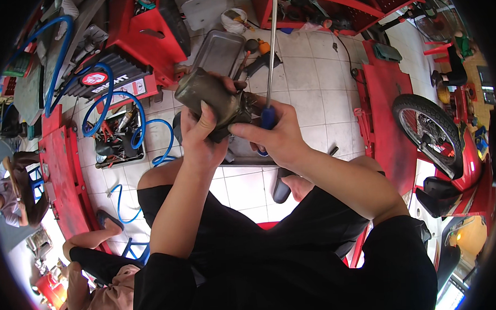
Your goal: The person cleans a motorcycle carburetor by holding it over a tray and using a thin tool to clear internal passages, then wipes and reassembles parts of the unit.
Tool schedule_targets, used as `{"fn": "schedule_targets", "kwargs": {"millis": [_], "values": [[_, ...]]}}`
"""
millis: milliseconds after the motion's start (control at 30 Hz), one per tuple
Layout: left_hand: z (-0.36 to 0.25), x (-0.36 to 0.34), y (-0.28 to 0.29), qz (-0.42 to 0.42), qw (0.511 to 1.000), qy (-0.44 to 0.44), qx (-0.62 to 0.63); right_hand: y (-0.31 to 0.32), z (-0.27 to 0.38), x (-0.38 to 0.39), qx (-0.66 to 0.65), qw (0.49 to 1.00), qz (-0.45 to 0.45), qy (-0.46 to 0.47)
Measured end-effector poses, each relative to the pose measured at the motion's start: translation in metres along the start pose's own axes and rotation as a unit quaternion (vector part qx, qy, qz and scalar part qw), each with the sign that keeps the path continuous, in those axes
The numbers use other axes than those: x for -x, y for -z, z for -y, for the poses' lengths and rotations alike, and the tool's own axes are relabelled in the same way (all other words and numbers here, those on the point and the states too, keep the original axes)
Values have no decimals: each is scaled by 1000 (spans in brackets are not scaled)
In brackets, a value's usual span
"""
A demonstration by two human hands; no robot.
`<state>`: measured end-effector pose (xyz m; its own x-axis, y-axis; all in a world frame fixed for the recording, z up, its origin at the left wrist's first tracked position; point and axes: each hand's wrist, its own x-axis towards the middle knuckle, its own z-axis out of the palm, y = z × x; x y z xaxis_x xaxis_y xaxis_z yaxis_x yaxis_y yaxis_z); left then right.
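I see my left hand (201, 137) with its grip closed around a grimy metal engine part (210, 99), thumb pressed on its near face, holding it up above my knees over the white tiled floor (311, 82). My right hand (274, 135) has its grip wrapped tight on the blue handle of a long screwdriver (270, 56), whose shaft rises straight up beside the part. A metal tray (220, 49) lies on the floor just beyond, and blue hose (120, 107) loops to my left.

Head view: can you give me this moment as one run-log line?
left hand: grips grimy metal engine part | right hand: holds blue-handled screwdriver upright | below: white tiled floor
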<state>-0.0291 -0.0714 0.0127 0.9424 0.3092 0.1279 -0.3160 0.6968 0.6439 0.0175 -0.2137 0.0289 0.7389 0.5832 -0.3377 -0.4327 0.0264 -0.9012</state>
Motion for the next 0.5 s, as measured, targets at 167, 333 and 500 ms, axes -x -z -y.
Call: {"fn": "schedule_targets", "kwargs": {"millis": [167, 333, 500], "values": [[4, -3, 9, 25, 998, 18, 52, -4, 2, 2, 59, 996, -14, 63], [9, -2, 12, 14, 991, 51, 123, -10, 5, 5, 105, 991, -48, 72], [16, 1, 16, -6, 985, 76, 157, -7, -8, 2, 120, 978, -69, 155]]}}
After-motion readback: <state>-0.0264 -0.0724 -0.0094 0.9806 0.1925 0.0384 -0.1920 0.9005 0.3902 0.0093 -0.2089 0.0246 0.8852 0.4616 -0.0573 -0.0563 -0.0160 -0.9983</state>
